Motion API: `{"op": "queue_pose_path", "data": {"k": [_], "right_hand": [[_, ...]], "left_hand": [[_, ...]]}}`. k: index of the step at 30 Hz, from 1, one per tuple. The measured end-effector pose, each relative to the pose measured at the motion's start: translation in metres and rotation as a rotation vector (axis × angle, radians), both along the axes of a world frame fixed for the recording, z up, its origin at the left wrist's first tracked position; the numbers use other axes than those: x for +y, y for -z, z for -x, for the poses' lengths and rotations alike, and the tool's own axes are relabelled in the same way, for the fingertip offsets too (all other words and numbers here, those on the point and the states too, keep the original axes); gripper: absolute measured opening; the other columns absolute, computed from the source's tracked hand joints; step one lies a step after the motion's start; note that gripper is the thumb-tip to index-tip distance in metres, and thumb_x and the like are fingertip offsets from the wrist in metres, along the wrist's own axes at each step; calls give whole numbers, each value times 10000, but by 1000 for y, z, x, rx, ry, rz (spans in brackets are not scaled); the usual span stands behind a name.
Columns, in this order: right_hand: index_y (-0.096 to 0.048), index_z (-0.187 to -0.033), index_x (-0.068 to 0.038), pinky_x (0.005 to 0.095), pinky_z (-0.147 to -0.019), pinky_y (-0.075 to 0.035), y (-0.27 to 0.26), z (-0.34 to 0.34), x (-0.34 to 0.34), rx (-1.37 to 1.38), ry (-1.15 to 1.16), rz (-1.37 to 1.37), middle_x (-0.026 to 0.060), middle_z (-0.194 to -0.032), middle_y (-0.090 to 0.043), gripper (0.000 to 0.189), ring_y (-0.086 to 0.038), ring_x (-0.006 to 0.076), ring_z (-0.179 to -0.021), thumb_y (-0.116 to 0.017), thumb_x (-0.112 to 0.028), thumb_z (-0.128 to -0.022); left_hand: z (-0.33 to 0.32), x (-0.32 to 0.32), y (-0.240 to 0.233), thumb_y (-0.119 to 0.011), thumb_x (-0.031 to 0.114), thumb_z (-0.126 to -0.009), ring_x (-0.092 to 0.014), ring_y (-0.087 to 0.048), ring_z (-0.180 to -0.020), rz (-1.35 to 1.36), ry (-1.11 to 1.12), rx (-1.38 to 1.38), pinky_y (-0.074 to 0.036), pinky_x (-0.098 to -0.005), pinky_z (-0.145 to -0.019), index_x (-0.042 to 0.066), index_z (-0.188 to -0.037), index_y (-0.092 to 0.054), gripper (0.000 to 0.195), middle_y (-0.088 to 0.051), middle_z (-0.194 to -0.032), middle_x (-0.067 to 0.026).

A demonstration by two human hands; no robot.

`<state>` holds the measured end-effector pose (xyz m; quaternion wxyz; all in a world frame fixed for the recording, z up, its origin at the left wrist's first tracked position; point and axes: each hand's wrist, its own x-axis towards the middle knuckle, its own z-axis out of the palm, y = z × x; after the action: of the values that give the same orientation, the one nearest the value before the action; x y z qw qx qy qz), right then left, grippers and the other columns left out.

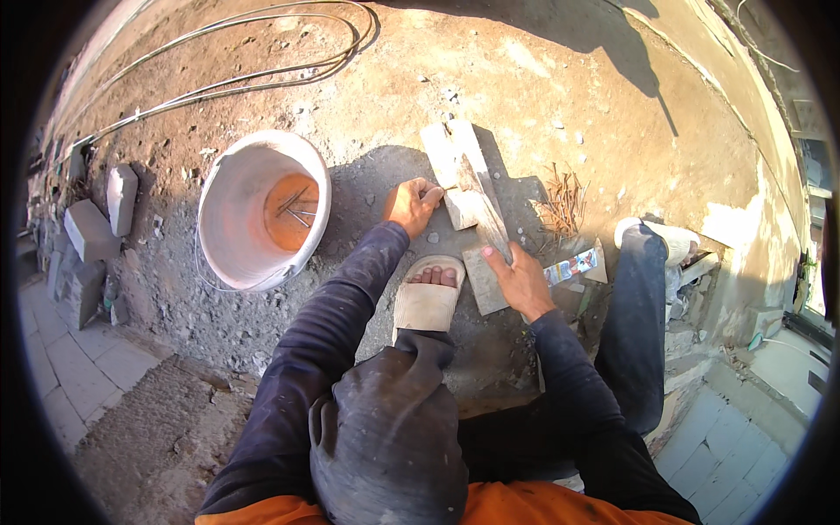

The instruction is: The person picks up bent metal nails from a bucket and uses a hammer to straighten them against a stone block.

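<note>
My right hand (518, 275) grips the lower end of a worn wooden stick (482, 203), which slants up and left over a pale block (434, 147) on the ground. At the block's left edge, my left hand (415, 205) is closed, fingertips pinched against something small and thin that I cannot make out clearly. Another flat grey block (484, 289) lies under and beside my right hand. To the right of the blocks is a loose pile of rusty nails or wire pieces (563, 203). A white bucket (223, 210) with several thin metal pieces (298, 213) inside stands to the left.
My sandalled foot (430, 295) rests between my forearms, the other (669, 243) at the right. A printed packet (571, 268) lies beyond my right hand. Broken blocks (92, 230) are heaped at the far left. Looped cable or pipe (262, 79) crosses the upper left ground.
</note>
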<state>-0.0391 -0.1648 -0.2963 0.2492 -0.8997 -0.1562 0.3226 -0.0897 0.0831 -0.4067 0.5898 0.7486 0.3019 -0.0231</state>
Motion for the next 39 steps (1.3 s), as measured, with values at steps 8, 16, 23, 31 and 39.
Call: {"op": "queue_pose_path", "data": {"k": [8, 16, 23, 31, 39], "right_hand": [[-613, -1266, 68, 572, -819, -516, -1, 7, -1, -109, 38, -216, 358, -947, -706, 770, -689, 539, -961, -526, -659, -1028], [-641, -1203, 71, 552, -833, -517, 6, -4, -2, -7, 87, -77, 363, -968, -703, 766, -683, 540, -980, -524, -665, -1025], [-641, -1119, 61, 521, -778, -528, 4, 6, 2, -285, 13, -321, 328, -883, -703, 764, -691, 535, -921, -536, -688, -1010], [-643, -1068, 67, 496, -727, -529, -5, -11, 3, -108, 8, -157, 334, -828, -682, 785, -701, 526, -893, -538, -707, -997], [-658, -1203, 69, 563, -826, -526, 35, -14, -17, -125, -31, 10, 362, -964, -706, 810, -700, 532, -957, -493, -702, -1016]], "left_hand": [[-2, 3, 2, -701, 277, -964, -211, -705, -776, 39, 15, 30, -560, -358, -751, -77, -987, -756, 358, -761, -843, -150], [-6, 15, 14, -719, 246, -964, -201, -701, -742, 48, 59, 32, -566, -340, -712, -76, -1018, -757, 329, -758, -842, -145], [-8, 12, 18, -718, 245, -959, -189, -701, -741, 123, 57, 44, -572, -344, -713, -83, -1029, -748, 337, -759, -846, -141], [1, 13, 29, -705, 288, -969, -188, -713, -748, 92, 55, 84, -562, -345, -749, -5, -966, -766, 299, -767, -822, -95], [-10, 10, 18, -701, 263, -980, -199, -711, -728, 44, 43, 14, -572, -349, -699, -73, -1015, -750, 341, -760, -814, -140]]}}
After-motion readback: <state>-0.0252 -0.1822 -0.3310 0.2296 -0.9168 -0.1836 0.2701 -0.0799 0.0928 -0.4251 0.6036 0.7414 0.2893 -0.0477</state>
